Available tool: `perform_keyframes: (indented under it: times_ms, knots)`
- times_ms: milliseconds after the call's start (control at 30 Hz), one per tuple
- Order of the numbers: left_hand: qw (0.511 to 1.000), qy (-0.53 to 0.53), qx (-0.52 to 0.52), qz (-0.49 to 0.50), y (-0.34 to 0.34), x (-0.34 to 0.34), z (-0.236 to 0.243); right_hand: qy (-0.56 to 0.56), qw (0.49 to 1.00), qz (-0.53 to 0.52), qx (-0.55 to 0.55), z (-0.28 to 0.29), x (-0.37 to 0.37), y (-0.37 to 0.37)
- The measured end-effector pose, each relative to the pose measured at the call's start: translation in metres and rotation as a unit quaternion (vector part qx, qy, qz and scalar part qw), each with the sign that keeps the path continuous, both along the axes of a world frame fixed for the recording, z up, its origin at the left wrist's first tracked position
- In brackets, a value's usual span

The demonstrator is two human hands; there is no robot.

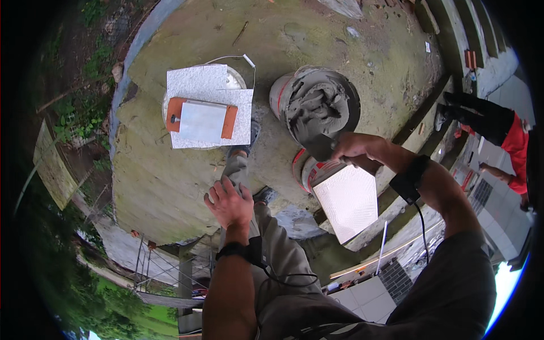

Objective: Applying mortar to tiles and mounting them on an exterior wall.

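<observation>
My right hand (352,148) grips a trowel, its grey blade (319,146) at the near rim of a bucket (281,97) full of wet grey mortar (323,102). Ridges and folds mark the mortar's surface. On my trousered leg lies my left hand (231,204), fingers spread and holding nothing. Just below the trowel, a white-and-red bucket (309,174) is partly covered by a pale, glossy rectangular tile (347,205). A brown block-like piece beside the right hand is partly hidden, so I cannot tell what it is.
At left, speckled white tile pieces (195,82) lie over a white bucket (233,79) with a wire handle. On them sits an orange piece (229,122) under a pale flat plate (202,120). Concrete steps (447,28) and a person in red (514,141) are at right.
</observation>
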State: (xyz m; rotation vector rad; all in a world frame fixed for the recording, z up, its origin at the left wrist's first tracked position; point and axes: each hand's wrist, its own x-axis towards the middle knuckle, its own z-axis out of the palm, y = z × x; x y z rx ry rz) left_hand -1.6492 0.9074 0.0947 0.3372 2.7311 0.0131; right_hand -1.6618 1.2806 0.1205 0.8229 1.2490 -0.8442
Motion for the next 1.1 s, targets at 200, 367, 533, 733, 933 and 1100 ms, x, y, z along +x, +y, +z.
perform_keyframes:
  times_ms: [200, 367, 533, 733, 933, 1100]
  knots:
    - [0.999, 0.024, 0.0, -0.041, 0.02, 0.006, 0.0, 0.028, 0.904, -0.423, -0.051, -0.045, -0.022, 0.029]
    - [0.997, 0.034, -0.007, -0.068, 0.013, 0.034, 0.002, 0.143, 0.89, -0.425, 0.075, 0.001, 0.04, 0.045]
    - [0.995, 0.03, -0.01, -0.09, 0.016, 0.066, -0.003, 0.38, 0.818, 0.342, 0.261, 0.047, 0.119, 0.078]
    - [0.995, 0.031, -0.022, -0.092, 0.001, 0.081, -0.006, 0.309, 0.759, 0.45, 0.355, 0.037, 0.127, 0.058]
    - [0.994, 0.014, -0.02, -0.107, 0.02, 0.078, -0.012, 0.26, 0.871, 0.293, 0.296, -0.051, 0.082, 0.026]
    - [0.994, 0.011, -0.019, -0.111, 0.034, 0.042, -0.005, 0.244, 0.933, 0.127, 0.231, -0.086, 0.106, 0.016]
